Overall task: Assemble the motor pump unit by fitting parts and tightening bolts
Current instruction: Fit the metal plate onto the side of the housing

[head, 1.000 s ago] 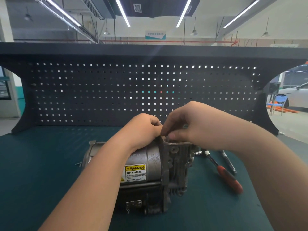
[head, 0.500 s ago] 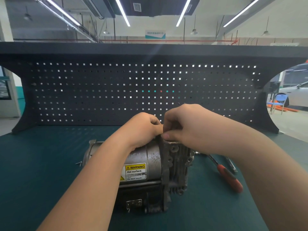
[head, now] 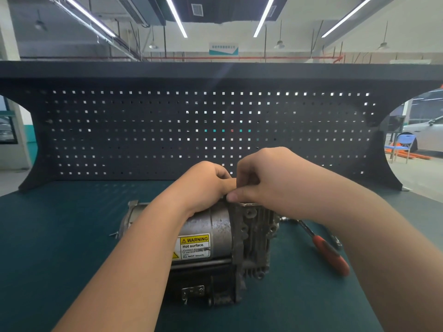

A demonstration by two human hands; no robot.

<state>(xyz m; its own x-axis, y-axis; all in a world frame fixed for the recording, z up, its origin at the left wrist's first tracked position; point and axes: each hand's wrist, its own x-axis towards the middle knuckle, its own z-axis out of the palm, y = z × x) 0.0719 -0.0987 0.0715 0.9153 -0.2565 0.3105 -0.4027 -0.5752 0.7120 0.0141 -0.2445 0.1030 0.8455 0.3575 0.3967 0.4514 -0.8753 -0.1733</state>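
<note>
While both hands work at the top seam, the status reads so:
Unit: motor pump unit (head: pixel 223 238) lies on the bench mat (head: pixel 60 259), housing already joined to motor.
Left hand (head: pixel 206 185): curled on the motor top; what it holds is hidden.
Right hand (head: pixel 261 180): pinches something small at the flange, probably a bolt.
Left to do: tightening, I judge; red-handled driver (head: pixel 328 255) lies untouched nearby.

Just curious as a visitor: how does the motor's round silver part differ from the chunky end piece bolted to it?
The motor body is a smooth round cylinder; the end housing is blocky, ribbed and studded with bolt bosses. The motor body carries a yellow warning label; the end housing has none. Both are worn grey metal, joined, lying on the green table.
</note>
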